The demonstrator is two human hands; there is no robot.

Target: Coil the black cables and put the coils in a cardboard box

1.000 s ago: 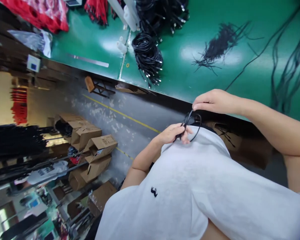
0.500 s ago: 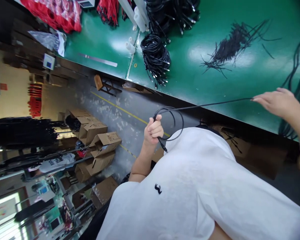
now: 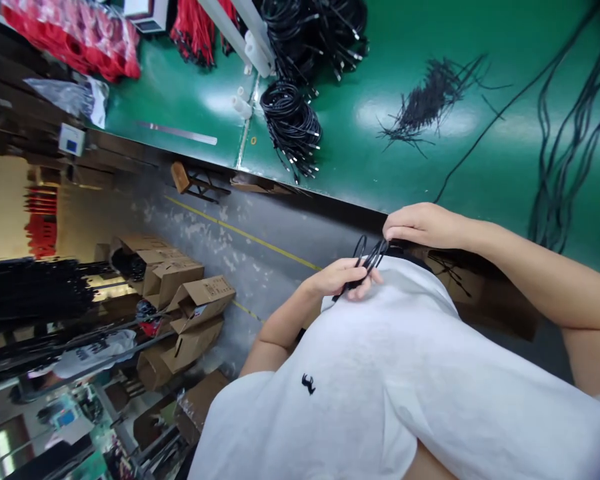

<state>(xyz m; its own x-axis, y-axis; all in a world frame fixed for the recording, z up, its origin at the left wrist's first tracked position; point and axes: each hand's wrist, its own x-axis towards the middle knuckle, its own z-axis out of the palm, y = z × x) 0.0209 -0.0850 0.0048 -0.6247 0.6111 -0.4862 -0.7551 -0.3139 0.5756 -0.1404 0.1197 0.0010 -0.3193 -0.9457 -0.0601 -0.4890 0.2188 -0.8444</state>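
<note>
In front of my white shirt, at the edge of the green table [image 3: 190, 93], both hands work a thin black cable [image 3: 367, 257] folded into small loops. My left hand [image 3: 345, 277] grips the loops from below with closed fingers. My right hand [image 3: 423, 225] pinches the top of the same loops, fingers pressed together. A long strand of the cable runs from my right hand up across the table to the right.
On the table lie a coiled bundle of black cables [image 3: 290, 123], a loose pile of short black ties [image 3: 430, 93], long hanging cables [image 3: 560, 153], red cable bundles [image 3: 75, 37] and white tubes [image 3: 243, 103]. Cardboard boxes [image 3: 180, 300] stand on the floor at left.
My right hand, stretched out far right along the cable half a second ago, has come back to my left hand, and the cable is gathered into tighter loops.
</note>
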